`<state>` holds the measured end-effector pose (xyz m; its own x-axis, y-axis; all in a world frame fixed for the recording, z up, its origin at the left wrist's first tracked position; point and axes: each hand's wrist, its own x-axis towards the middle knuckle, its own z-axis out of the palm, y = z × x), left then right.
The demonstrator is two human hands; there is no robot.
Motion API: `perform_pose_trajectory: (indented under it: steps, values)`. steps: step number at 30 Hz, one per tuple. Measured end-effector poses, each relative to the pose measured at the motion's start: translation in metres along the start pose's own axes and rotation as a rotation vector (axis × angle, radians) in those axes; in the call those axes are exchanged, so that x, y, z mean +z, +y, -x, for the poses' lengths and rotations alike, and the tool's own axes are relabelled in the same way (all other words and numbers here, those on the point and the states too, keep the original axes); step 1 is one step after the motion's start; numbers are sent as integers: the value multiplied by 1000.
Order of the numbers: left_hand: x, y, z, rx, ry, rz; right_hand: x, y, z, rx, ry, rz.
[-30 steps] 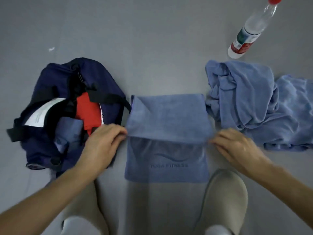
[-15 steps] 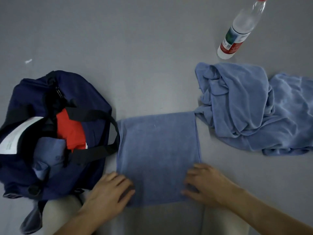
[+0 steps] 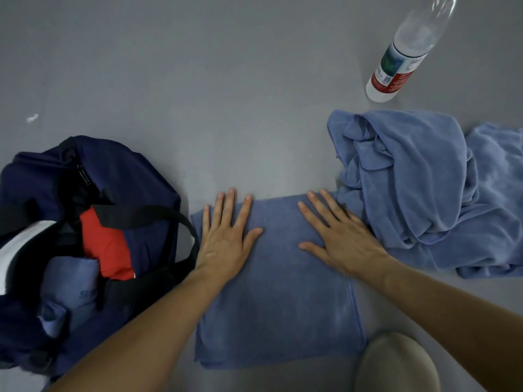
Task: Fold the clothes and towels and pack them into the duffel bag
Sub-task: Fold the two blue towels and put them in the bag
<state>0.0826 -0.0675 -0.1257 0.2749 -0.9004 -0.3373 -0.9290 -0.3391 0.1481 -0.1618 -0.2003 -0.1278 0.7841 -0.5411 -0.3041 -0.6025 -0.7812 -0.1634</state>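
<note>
Two-handed, pressing flat on folded towel [image 3: 280,306], left hand [image 3: 225,241] and right hand [image 3: 342,241] apart, fingers straight; duffel bag [image 3: 133,179] just left, crumpled towels [image 3: 418,188] touching at right, bottle [image 3: 396,66] beyond.

The smooth grey floor [image 3: 198,80] bears an open navy fabric duffel bag [image 3: 135,193] at the left edge and a folded blue terry towel [image 3: 277,306] flat at lower centre. A crumpled heap of blue towels [image 3: 424,193] touches its upper right corner. A clear plastic bottle [image 3: 396,69] is at upper right and a small white scrap [image 3: 32,118] at upper left.

Open floor [image 3: 226,94] ahead, duffel bag [image 3: 119,199] left, crumpled towels [image 3: 424,188] right
</note>
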Motion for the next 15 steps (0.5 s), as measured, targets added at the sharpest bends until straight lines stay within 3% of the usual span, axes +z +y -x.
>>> perform_pose_trajectory:
  steps: [9,15]
  values:
    - [-15,-63,-3,-65,-22,-25,-4,0,0,6,-26,-22]
    - [-32,-65,-4,21,-19,-43,-11,-1,-2,8,-42,-72]
